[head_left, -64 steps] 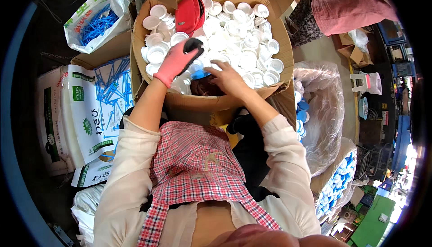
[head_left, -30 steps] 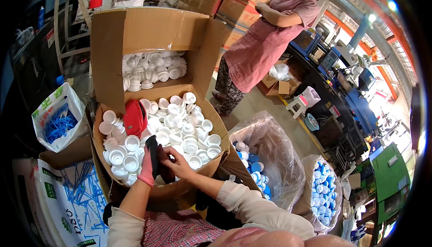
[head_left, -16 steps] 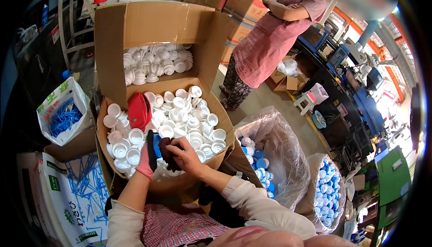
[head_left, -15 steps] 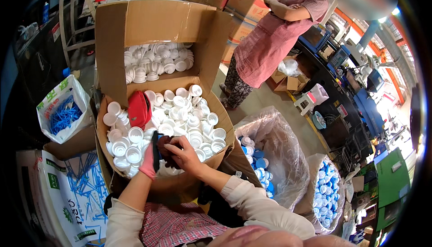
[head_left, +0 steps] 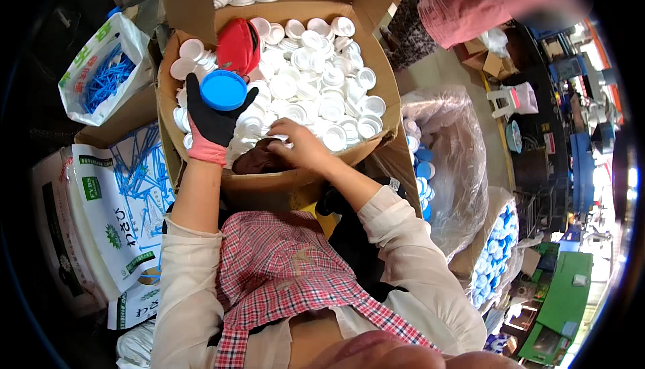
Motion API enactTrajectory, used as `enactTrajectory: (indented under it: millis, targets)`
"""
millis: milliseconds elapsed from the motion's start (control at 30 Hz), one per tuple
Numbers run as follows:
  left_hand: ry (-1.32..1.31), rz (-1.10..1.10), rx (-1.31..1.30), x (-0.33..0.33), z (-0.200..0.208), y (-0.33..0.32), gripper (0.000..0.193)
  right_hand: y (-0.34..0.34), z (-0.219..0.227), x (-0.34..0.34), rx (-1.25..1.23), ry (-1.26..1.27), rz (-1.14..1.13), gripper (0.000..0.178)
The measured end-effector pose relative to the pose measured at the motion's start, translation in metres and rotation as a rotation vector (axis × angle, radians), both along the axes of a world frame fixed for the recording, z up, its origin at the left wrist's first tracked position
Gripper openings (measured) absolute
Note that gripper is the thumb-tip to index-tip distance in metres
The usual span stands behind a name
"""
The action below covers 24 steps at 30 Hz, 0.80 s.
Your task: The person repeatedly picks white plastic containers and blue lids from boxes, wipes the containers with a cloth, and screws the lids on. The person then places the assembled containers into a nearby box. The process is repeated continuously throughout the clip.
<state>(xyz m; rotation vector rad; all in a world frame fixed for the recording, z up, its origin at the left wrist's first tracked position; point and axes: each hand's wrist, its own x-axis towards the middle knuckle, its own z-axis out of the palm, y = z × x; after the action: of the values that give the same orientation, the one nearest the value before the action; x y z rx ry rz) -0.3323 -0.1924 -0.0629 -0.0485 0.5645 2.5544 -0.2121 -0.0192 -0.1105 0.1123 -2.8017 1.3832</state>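
Drew left hand (head_left: 213, 126) apart, spread under cap (head_left: 224, 90) above box (head_left: 391, 97) | touching cloth (head_left: 259, 159) at box's near wall with right hand (head_left: 304, 145), grip unclear | likely light, stiff, slick; pinch rim

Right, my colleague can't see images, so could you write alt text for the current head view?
A gloved left hand holds a blue lid over a box of white lids, while the bare right hand touches a brown bundle near the box's front edge. A red pouch lies among the white lids.
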Motion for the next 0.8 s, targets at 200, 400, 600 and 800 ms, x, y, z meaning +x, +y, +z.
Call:
enactTrajectory:
  millis: [200,400,600,800]
  targets:
    - [-0.064,-0.222,0.212,0.000,-0.005,0.004,0.073,0.061,-0.051,-0.040,0.515,-0.048,-0.439,0.030]
    - [0.023,-0.352,0.213,0.003,-0.015,0.005,0.067,0.063,-0.066,-0.048,0.411,-0.330,-0.525,0.023]
    - [-0.029,-0.448,0.177,0.015,-0.026,0.018,0.065,0.045,-0.003,-0.042,-0.438,0.048,-0.378,0.017]
    - [-0.024,-0.560,0.278,0.028,-0.012,0.024,0.076,0.041,0.045,-0.012,-1.248,-0.076,-0.064,0.020]
